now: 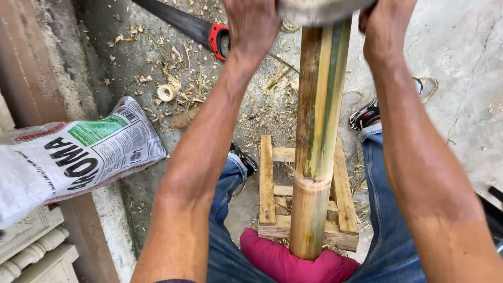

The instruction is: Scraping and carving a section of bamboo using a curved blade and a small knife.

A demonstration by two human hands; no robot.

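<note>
A thick bamboo pole (317,141) stands nearly upright between my knees, yellow-green with one side shaved. Its lower end rests on a magenta cloth pad (285,262) against a small wooden pallet stool (267,183). My left hand (251,23) and my right hand (385,26) reach up to the top edge of the view, each closed on an end of a grey metal blade (319,10) that lies across the pole's top. The fingers and most of the blade are cut off by the frame.
A handsaw with a red and black handle (212,34) lies on the concrete floor behind my left hand, among bamboo shavings and a cut bamboo ring (167,92). A white printed sack (73,157) leans at the left on a wall ledge.
</note>
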